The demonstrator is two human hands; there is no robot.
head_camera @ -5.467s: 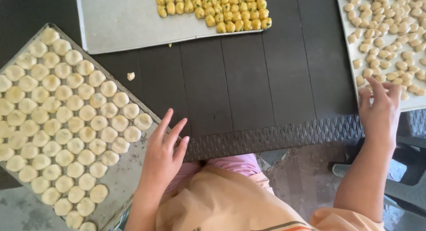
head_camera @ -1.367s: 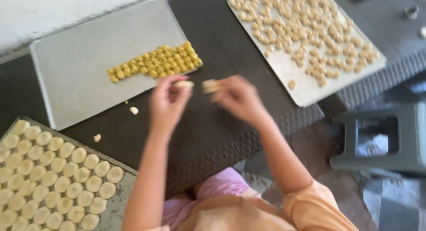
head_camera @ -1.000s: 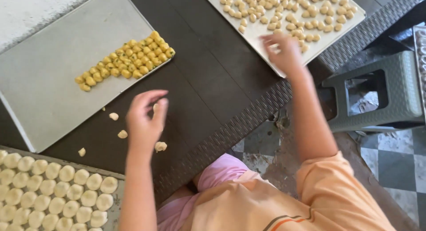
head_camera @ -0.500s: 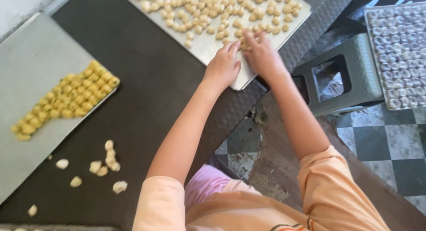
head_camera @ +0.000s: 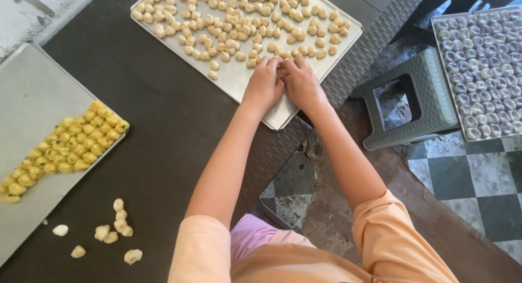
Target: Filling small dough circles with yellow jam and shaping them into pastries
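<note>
- left hand (head_camera: 265,83) and right hand (head_camera: 302,83) lay side by side, touching, on the near edge of the baking tray (head_camera: 239,82).
- fingers curled over pale dough pieces (head_camera: 228,30); i could not tell whether either hand had closed on one.
- loose pieces (head_camera: 117,226) lay on the dark table (head_camera: 163,131), beside a tray of yellow glazed pieces (head_camera: 76,152).

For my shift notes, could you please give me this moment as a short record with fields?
left hand: on the near edge of the tray of pale dough pieces, fingers among the pieces
right hand: beside the left hand, touching it, on the same tray
tray of yellow glazed pieces: at left on the dark table
loose pale pieces: on the table near that tray
grey stool: on the floor at right
</note>
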